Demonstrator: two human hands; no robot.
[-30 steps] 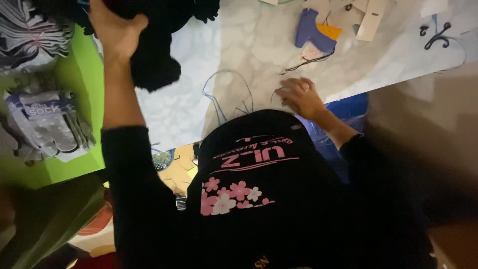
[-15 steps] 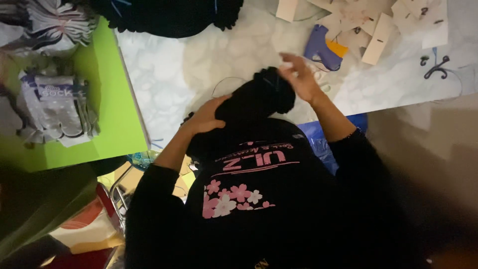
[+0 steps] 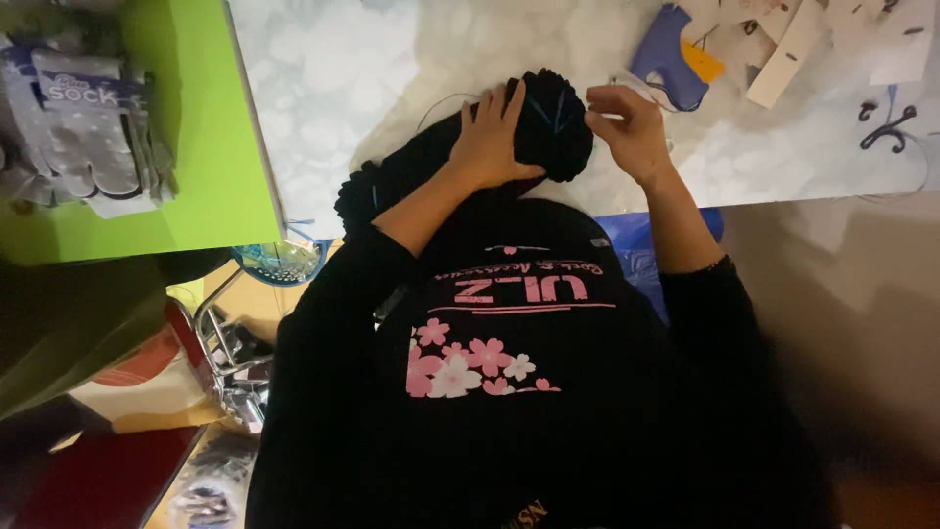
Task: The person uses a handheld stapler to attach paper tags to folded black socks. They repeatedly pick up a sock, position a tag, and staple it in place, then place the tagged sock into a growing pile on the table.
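Note:
A bundle of black socks (image 3: 560, 132) with thin blue lines lies on the white patterned table (image 3: 323, 78) right in front of me. My left hand (image 3: 490, 137) rests flat on top of the bundle, fingers spread, pressing it down. At the bundle's right edge my right hand (image 3: 627, 127) pinches it with thumb and fingers. More black fabric (image 3: 377, 186) trails from the bundle toward my left elbow. My black top with pink flowers fills the lower middle of the view.
A blue tagging gun (image 3: 666, 59) and several pale card labels (image 3: 783, 44) lie at the back right. A green surface (image 3: 196, 147) on the left carries packs of grey socks (image 3: 83, 127). A metal rack (image 3: 230, 358) stands at the lower left.
My left hand came down from high at the far left with the black fabric to the table in front of me. Both hands now meet on the sock bundle.

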